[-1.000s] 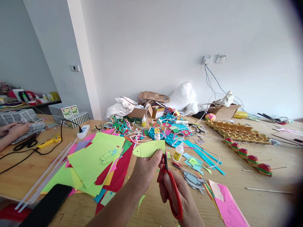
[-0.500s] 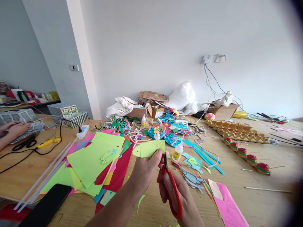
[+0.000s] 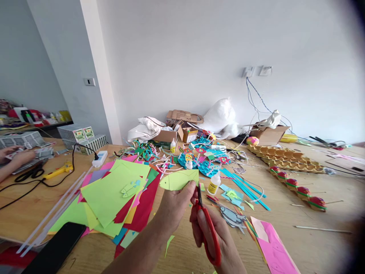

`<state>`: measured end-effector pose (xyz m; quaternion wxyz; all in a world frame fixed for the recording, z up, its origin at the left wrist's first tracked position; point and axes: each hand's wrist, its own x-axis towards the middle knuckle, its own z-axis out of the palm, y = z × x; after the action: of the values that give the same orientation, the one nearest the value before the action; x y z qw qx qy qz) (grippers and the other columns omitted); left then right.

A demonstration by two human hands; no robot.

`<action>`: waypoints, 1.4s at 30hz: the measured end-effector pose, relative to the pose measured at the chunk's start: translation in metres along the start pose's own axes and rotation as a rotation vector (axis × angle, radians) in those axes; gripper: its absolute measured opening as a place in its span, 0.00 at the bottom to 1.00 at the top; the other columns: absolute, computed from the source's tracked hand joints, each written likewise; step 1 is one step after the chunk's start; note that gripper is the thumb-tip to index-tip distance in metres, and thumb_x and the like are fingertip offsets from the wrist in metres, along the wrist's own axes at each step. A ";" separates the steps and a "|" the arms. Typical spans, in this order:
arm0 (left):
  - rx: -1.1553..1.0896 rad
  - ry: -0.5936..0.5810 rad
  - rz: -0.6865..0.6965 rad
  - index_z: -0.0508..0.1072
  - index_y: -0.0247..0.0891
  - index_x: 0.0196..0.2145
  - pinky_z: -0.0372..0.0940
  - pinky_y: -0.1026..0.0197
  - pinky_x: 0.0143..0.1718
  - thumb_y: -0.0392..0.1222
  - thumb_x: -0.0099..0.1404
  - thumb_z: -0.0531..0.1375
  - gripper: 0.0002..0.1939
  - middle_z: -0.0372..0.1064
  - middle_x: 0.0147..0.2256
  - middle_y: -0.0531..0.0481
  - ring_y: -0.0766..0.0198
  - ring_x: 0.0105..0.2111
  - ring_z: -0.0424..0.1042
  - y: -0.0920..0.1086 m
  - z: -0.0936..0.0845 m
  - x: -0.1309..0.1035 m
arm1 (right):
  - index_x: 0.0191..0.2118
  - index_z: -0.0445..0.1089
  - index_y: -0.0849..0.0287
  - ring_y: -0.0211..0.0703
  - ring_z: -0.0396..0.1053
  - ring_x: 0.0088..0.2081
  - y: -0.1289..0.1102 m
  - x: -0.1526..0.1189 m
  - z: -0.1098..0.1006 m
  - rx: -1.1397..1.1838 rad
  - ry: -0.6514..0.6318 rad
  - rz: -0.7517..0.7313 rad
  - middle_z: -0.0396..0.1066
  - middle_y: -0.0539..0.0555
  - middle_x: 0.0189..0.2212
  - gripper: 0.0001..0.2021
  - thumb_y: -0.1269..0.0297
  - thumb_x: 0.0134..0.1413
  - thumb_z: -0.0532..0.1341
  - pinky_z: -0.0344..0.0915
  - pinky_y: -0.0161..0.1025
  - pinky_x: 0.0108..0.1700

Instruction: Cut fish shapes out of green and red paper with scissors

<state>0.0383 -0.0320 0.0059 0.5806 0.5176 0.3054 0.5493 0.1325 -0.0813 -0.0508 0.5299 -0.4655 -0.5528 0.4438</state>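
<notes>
A light green paper fish (image 3: 178, 179), with an eye and outline drawn on it, is pinched at its lower right by my left hand (image 3: 175, 205). In my right hand (image 3: 215, 232) are red-handled scissors (image 3: 213, 243), fingers through the loops. Their dark blades point up at the fish's tail end and look nearly closed; my left fingertips partly hide that spot. Just right of the blades stands a white glue bottle (image 3: 213, 183) with a yellow label. Grey-blue paper fish (image 3: 232, 217) with dark outlines lie on the table to the right of the scissors.
Coloured paper sheets (image 3: 108, 190) are piled at left, near a black phone (image 3: 57, 247) and a yellow glue gun (image 3: 58, 170). Another person's hands (image 3: 18, 158) work at far left. Egg-carton caterpillar (image 3: 298, 188) and pink paper (image 3: 275, 247) lie right. Craft scraps (image 3: 145, 152) lie behind.
My hands, the fish and the scissors stay almost in place, with only a very slight shift of the scissor handles. At far left the other person's hands have moved a little.
</notes>
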 end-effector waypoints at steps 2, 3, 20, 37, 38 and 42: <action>0.001 -0.014 0.009 0.66 0.35 0.19 0.61 0.68 0.24 0.43 0.56 0.57 0.11 0.62 0.19 0.54 0.70 0.21 0.62 -0.001 -0.001 0.000 | 0.25 0.63 0.61 0.31 0.50 0.14 0.001 -0.001 -0.001 0.006 -0.004 0.002 0.55 0.44 0.11 0.25 0.43 0.55 0.48 0.45 0.30 0.18; 0.006 -0.020 0.012 0.66 0.35 0.19 0.61 0.68 0.24 0.42 0.56 0.56 0.11 0.62 0.19 0.54 0.71 0.21 0.62 -0.001 -0.002 0.000 | 0.25 0.63 0.61 0.31 0.50 0.14 0.001 -0.001 -0.001 0.006 -0.004 0.004 0.55 0.44 0.11 0.25 0.43 0.55 0.48 0.45 0.30 0.18; 0.100 -0.107 -0.008 0.66 0.34 0.19 0.61 0.68 0.25 0.40 0.58 0.54 0.12 0.63 0.18 0.54 0.70 0.21 0.63 0.008 -0.009 0.001 | 0.24 0.59 0.59 0.30 0.49 0.13 -0.009 -0.003 -0.002 -0.004 -0.025 0.039 0.55 0.44 0.10 0.23 0.44 0.55 0.49 0.46 0.30 0.18; 0.037 -0.209 -0.038 0.68 0.33 0.18 0.61 0.67 0.24 0.39 0.57 0.54 0.12 0.63 0.18 0.53 0.71 0.20 0.63 0.006 -0.012 0.005 | 0.25 0.60 0.58 0.30 0.47 0.12 -0.011 -0.007 -0.011 -0.051 -0.073 0.126 0.52 0.42 0.10 0.24 0.39 0.52 0.48 0.46 0.28 0.15; 0.031 -0.212 -0.043 0.68 0.33 0.19 0.61 0.67 0.23 0.39 0.57 0.55 0.11 0.64 0.19 0.53 0.70 0.20 0.63 0.005 -0.012 0.005 | 0.25 0.60 0.58 0.30 0.47 0.12 -0.012 -0.007 -0.011 -0.056 -0.066 0.136 0.52 0.42 0.10 0.24 0.39 0.52 0.49 0.47 0.28 0.15; 0.033 -0.224 -0.068 0.69 0.33 0.23 0.60 0.66 0.23 0.40 0.55 0.55 0.08 0.64 0.19 0.53 0.69 0.21 0.64 0.005 -0.015 0.006 | 0.23 0.60 0.59 0.30 0.48 0.12 -0.022 -0.007 -0.008 -0.109 -0.025 0.211 0.51 0.41 0.11 0.25 0.39 0.48 0.50 0.47 0.28 0.15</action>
<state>0.0242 -0.0228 0.0083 0.6209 0.5744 0.2650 0.4629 0.1399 -0.0922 -0.0301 0.4471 -0.5436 -0.5305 0.4724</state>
